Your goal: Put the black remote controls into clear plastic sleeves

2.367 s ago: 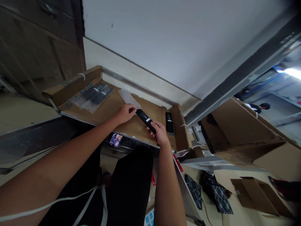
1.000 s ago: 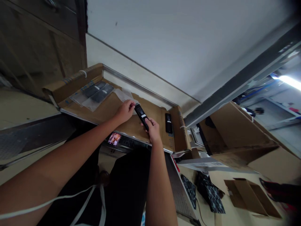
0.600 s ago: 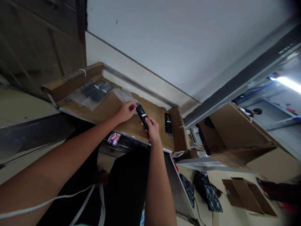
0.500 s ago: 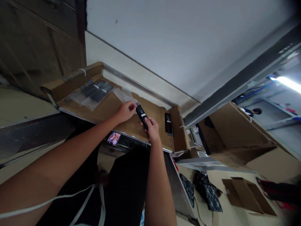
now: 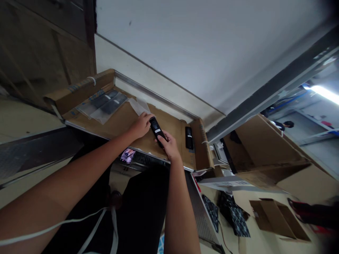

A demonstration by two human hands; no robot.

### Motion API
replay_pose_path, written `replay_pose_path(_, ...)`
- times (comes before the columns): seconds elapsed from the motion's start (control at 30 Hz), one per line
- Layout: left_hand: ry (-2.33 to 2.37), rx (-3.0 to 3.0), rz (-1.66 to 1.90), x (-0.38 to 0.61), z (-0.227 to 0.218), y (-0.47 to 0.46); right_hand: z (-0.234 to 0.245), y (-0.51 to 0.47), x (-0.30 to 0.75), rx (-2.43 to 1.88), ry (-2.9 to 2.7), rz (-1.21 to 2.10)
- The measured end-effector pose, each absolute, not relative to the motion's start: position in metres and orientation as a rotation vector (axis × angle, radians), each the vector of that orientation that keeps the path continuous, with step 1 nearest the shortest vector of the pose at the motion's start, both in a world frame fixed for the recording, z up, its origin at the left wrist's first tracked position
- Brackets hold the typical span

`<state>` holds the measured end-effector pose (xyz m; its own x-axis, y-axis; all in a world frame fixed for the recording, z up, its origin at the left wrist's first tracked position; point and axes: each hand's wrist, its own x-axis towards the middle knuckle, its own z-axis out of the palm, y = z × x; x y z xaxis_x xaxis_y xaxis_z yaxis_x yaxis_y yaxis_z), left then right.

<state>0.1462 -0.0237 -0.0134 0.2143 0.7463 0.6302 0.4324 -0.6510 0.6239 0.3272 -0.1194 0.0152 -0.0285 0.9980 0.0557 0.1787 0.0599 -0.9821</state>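
My right hand [image 5: 169, 144] is wrapped round the lower end of a slim black remote control [image 5: 157, 129] with a white label across its middle. At the remote's upper end, my left hand [image 5: 143, 125] has its fingers closed on the tip; the exact grip is partly hidden. Just behind my left hand lies a clear plastic bag [image 5: 139, 105], partly covered by that hand. A second remote control [image 5: 189, 137], also black with a white strip, rests at the right end of the cardboard-lined tray [image 5: 127, 127]. To the left, remotes in clear bags [image 5: 109, 103] lie side by side.
Folded cardboard walls [image 5: 203, 144] edge the tray, with a white panel [image 5: 159, 81] behind. Below its front edge a lit phone screen [image 5: 127, 155] shows. Large cardboard boxes [image 5: 265, 144] stand at right; dark patterned bags [image 5: 238, 218] lie on the floor.
My left fingers have gone from pinching beside the remote's upper end to reaching over it. The remote and my right hand have shifted slightly left.
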Motion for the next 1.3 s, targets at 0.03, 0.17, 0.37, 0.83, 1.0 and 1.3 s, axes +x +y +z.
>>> replay_pose_path(0.03,1.098,2.199,1.392,0.147,-0.013,-0.024,0.015,-0.119,0.328,-1.281,-1.393,1.107)
replay_pose_path(0.17,1.006,2.246,1.386,0.147,-0.012,-0.026,0.012,-0.116,0.329,-1.241,-1.39,1.13)
replay_pose_path(0.37,0.867,2.272,1.409,0.147,-0.009,-0.028,0.006,-0.108,0.322,-1.174,-1.376,1.116)
replay_pose_path(0.83,0.803,2.241,1.402,0.149,-0.005,-0.032,0.009,-0.098,0.314,-1.231,-1.391,1.178)
replay_pose_path(1.0,0.814,2.205,1.379,0.149,-0.005,-0.034,0.007,-0.1,0.313,-1.214,-1.376,1.169)
replay_pose_path(1.3,0.808,2.192,1.38,0.149,-0.005,-0.034,0.005,-0.098,0.312,-1.238,-1.362,1.117)
